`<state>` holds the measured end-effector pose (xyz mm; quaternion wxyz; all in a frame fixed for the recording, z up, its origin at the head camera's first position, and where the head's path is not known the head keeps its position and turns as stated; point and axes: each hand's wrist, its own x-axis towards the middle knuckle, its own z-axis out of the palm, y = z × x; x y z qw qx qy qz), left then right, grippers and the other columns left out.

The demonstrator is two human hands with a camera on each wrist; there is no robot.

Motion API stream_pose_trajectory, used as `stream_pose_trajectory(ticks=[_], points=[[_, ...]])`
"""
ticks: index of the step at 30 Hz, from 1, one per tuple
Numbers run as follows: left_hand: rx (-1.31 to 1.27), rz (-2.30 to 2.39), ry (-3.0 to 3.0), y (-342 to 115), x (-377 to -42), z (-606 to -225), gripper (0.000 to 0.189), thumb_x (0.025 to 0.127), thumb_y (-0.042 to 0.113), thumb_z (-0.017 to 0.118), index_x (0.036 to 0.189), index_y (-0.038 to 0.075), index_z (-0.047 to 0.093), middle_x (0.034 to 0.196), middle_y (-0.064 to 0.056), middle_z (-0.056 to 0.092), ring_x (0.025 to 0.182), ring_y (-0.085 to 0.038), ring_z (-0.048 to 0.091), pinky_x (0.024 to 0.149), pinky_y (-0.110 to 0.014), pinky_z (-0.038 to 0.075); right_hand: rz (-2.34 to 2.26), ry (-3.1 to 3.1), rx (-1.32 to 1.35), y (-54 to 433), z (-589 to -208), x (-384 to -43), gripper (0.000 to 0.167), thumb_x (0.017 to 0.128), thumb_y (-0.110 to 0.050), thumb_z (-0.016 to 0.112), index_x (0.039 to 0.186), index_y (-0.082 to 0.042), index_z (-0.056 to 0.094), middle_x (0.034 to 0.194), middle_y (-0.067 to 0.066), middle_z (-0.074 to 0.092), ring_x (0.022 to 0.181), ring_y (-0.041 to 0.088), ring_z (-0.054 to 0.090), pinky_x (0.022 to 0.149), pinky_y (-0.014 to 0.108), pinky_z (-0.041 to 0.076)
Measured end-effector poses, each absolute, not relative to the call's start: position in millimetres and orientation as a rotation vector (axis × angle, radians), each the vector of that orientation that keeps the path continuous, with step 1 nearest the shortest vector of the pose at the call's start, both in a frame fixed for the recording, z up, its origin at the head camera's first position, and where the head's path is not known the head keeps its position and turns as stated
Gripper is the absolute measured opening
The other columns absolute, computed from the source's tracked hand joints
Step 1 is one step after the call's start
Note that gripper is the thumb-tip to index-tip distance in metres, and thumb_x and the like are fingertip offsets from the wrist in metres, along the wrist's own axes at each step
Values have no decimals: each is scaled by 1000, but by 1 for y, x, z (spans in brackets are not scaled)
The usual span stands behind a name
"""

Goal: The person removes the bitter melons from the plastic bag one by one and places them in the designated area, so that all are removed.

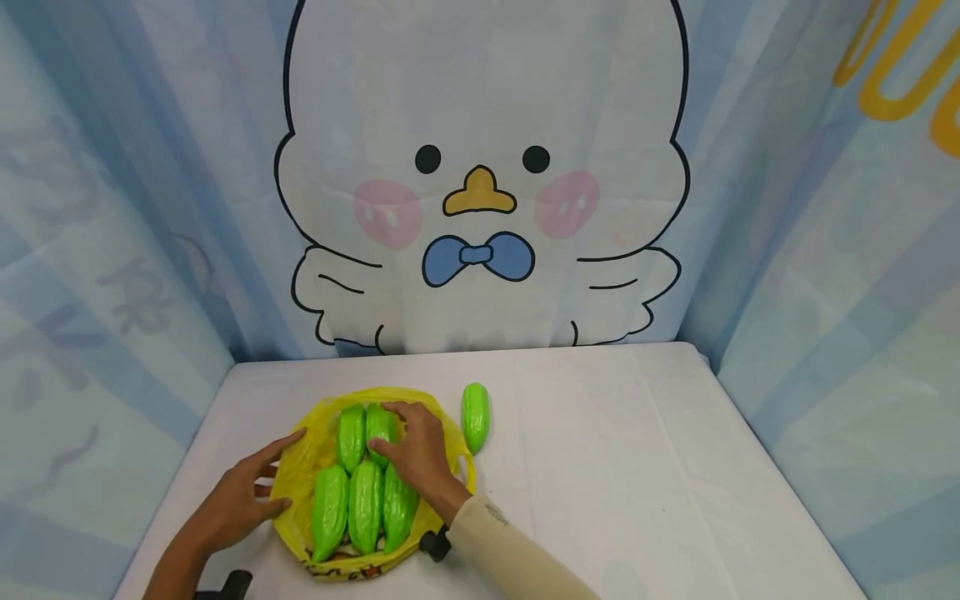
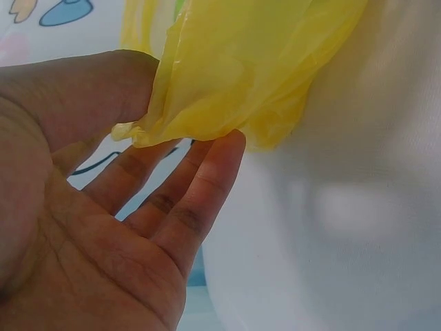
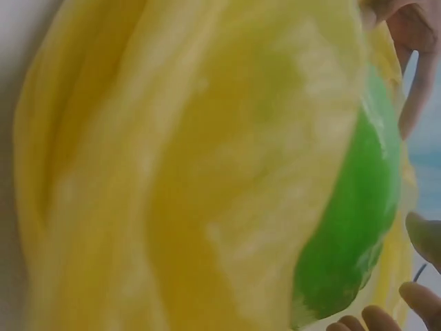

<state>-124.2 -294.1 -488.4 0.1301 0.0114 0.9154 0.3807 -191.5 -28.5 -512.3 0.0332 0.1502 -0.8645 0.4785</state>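
A yellow plastic bag [image 1: 318, 446], its mouth spread wide, lies on the white table at left of centre. Several shiny green gourd-like vegetables [image 1: 330, 512] lie in two rows inside it. My left hand [image 1: 238, 498] touches the bag's left rim with spread fingers; in the left wrist view, its thumb and fingertips [image 2: 227, 148] meet the yellow film [image 2: 234, 89]. My right hand [image 1: 420, 450] reaches over the upper right vegetable [image 1: 380, 425], thumb and forefinger apart on either side. The right wrist view shows a gap between the thumb [image 3: 426, 238] and fingers.
One more green vegetable [image 1: 476, 418] lies on the table just outside the bag's right rim. The white tablecloth [image 1: 637, 467] runs to the right. Cloth curtains [image 1: 480, 317] with a cartoon bird enclose the back and sides.
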Motion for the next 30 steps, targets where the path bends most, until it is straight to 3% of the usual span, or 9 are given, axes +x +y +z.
stream_pose_trajectory(ticks=[16,30], points=[[50,1138,2651,-294,-122,-486,99,84,-2,84,168,14,32,153,-34,47,122,-45,64,96,-53,65,1425,-2767,436,-37,-523,-195,58,88,-21,89,141,-14,69,138,5,68,130,26,64,112,43,56],[55,1164,2636,-295,-122,-488,100,84,-2,84,168,16,32,155,-32,47,122,-43,65,96,-54,64,1428,-2757,425,-39,-533,-198,60,86,-20,90,141,-10,69,129,9,70,114,23,67,99,37,60]])
